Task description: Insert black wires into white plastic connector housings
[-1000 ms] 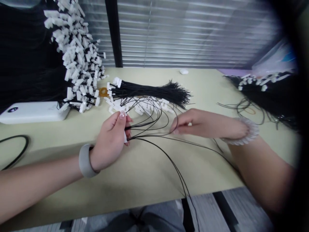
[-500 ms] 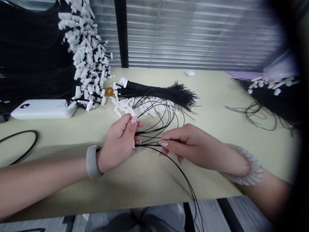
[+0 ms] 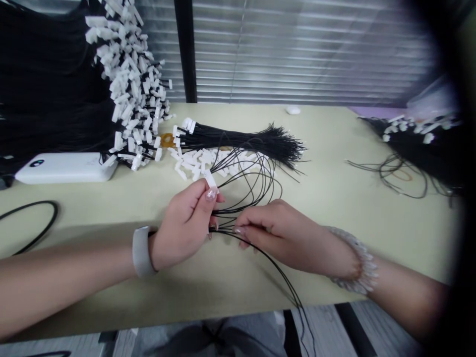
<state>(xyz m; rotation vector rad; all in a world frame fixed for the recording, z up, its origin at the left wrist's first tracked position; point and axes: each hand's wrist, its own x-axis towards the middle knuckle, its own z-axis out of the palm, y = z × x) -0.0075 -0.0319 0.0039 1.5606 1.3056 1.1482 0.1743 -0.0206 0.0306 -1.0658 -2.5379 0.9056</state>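
Observation:
My left hand (image 3: 188, 218) is closed around white plug connectors, one of which, a white connector (image 3: 210, 179), sticks out above the thumb. From it, thin black wires (image 3: 256, 186) loop away to the right. My right hand (image 3: 271, 233) pinches wires just right of the left hand, fingertips close to the connector end; which strands it grips is partly hidden. A few wires (image 3: 284, 277) curve down past the table's front edge. Behind the hands lies a bundle of black wires (image 3: 238, 139) with white ends at its left, beside a heap of loose white connectors (image 3: 193, 161).
A large pile of connectored black wires (image 3: 126, 79) stands at the left, behind a white power bank (image 3: 69, 167). More black wires (image 3: 420, 153) lie at the right. An orange tape ring (image 3: 167, 140) and a small white object (image 3: 293, 110) rest on the table (image 3: 320, 163). A black cable (image 3: 55, 213) curves at left.
My right hand has moved left along the wires, closer to my left hand. The left hand has shifted slightly right, and the connector above its thumb shows more.

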